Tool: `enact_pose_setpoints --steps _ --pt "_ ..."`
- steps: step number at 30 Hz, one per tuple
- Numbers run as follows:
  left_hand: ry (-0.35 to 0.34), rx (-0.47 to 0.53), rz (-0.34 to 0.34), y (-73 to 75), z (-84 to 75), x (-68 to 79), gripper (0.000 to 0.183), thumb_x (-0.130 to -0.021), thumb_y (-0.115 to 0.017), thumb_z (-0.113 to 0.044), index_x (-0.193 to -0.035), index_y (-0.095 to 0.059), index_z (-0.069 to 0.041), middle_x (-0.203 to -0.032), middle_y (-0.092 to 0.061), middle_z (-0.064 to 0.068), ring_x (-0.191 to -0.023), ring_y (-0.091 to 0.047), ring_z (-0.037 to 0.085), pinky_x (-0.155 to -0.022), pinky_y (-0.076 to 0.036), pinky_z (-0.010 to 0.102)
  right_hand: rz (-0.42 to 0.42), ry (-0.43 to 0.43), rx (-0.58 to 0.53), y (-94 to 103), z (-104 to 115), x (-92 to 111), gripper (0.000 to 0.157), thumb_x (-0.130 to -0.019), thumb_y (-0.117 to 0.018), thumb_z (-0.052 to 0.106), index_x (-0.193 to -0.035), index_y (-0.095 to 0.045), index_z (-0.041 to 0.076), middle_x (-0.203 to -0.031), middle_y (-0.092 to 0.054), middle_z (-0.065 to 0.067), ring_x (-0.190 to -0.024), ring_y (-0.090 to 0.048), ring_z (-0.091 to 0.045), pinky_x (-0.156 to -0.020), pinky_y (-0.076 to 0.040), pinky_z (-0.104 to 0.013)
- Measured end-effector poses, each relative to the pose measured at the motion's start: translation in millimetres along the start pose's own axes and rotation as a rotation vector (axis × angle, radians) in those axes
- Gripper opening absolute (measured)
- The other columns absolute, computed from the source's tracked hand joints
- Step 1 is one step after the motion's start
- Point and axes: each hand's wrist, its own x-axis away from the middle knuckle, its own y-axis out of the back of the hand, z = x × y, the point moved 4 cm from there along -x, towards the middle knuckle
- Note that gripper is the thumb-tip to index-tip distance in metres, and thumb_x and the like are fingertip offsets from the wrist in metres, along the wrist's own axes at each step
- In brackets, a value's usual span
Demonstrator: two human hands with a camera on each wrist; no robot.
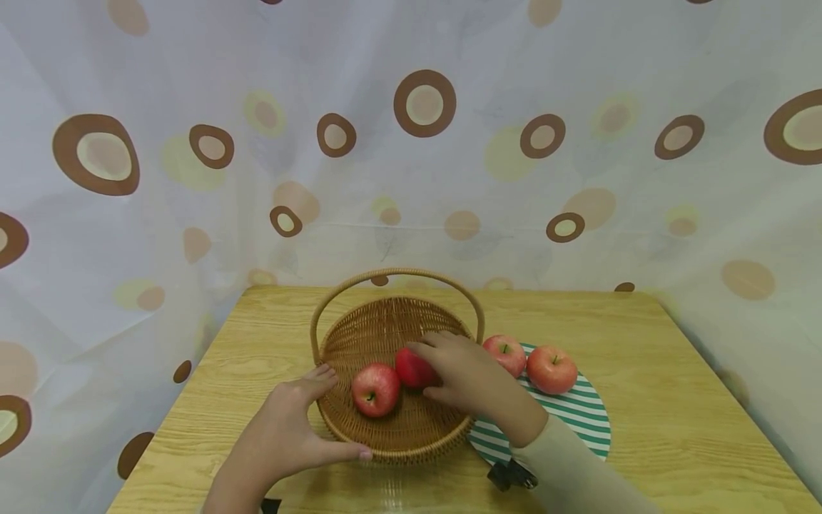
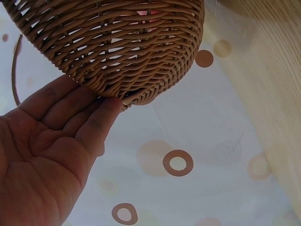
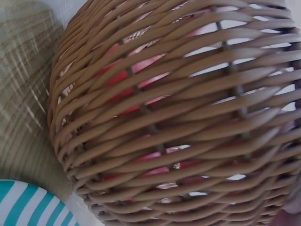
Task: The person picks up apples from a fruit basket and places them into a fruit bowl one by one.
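Note:
A brown wicker basket with an arched handle stands on the table. Inside it, a red apple lies left of a darker red apple. My right hand reaches in over the right rim and holds the darker apple, its fingers over the top and the thumb at the near side. At the left rim, my left hand touches the basket with fairly straight fingers, the thumb stretched along the front rim. The left wrist view shows those fingertips against the basket's edge. Through the weave in the right wrist view, red shows.
Right of the basket lies a round green-and-white striped mat. Two more apples are there, one apple on the mat and another apple beside the basket. A spotted curtain hangs behind the wooden table.

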Motion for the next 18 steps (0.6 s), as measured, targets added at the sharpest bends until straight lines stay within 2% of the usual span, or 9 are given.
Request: enact_pose_setpoints --steps 6,12,18 --pt "-0.013 0.001 -0.006 -1.3 -0.9 -0.7 0.116 -0.056 -0.085 -0.087 -0.133 -0.073 -0.001 -0.141 -0.068 0.021 -0.137 -0.063 0.035 -0.108 -0.056 0.052 0.01 -0.006 -0.003 -10.9 -4 -6 0.069 -0.082 -0.094 0.026 -0.143 -0.066 0.012 -0.136 -0.068 -0.01 -0.127 -0.065 -0.031 -0.107 -0.056 -0.05" --pt "0.005 0.026 0.001 -3.1 0.2 -0.3 0.117 -0.055 -0.085 -0.087 -0.135 -0.072 -0.002 -0.143 -0.067 0.018 -0.139 -0.062 0.032 -0.11 -0.055 0.051 0.028 -0.009 0.049 -16.1 -6 -12 0.069 -0.08 -0.096 0.028 -0.14 -0.067 0.012 -0.133 -0.069 -0.009 -0.12 -0.067 -0.029 -0.102 -0.058 -0.048" --pt "0.008 0.02 0.001 -2.4 0.9 0.1 0.118 -0.056 -0.084 -0.088 -0.135 -0.072 -0.001 -0.144 -0.067 0.019 -0.139 -0.062 0.033 -0.11 -0.055 0.051 0.059 -0.017 0.071 -16.7 -6 -17 0.076 -0.077 -0.097 0.028 -0.143 -0.064 0.011 -0.136 -0.067 -0.011 -0.122 -0.066 -0.032 -0.102 -0.058 -0.05"
